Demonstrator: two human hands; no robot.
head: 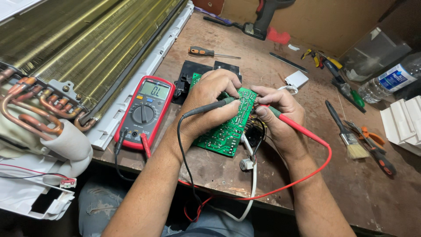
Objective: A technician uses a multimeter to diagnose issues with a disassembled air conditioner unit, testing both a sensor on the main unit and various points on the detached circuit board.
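Observation:
A green circuit board point(224, 131) lies on the brown workbench in front of me. My left hand point(208, 103) grips a black test probe point(206, 108), its tip down on the board's upper part. My right hand point(280, 116) holds a red test probe point(291, 123), its tip also touching the board near the upper right edge. Black and red leads run from the probes down under the bench edge and back to a red multimeter point(144, 112) lying to the left, its display lit.
An air conditioner unit point(74, 48) with coil fins and copper pipes point(26, 109) fills the left. On the bench lie a screwdriver point(206, 52), paintbrush point(346, 131), pliers point(372, 145), a plastic bottle point(390, 81) and a white ribbed part point(403, 120).

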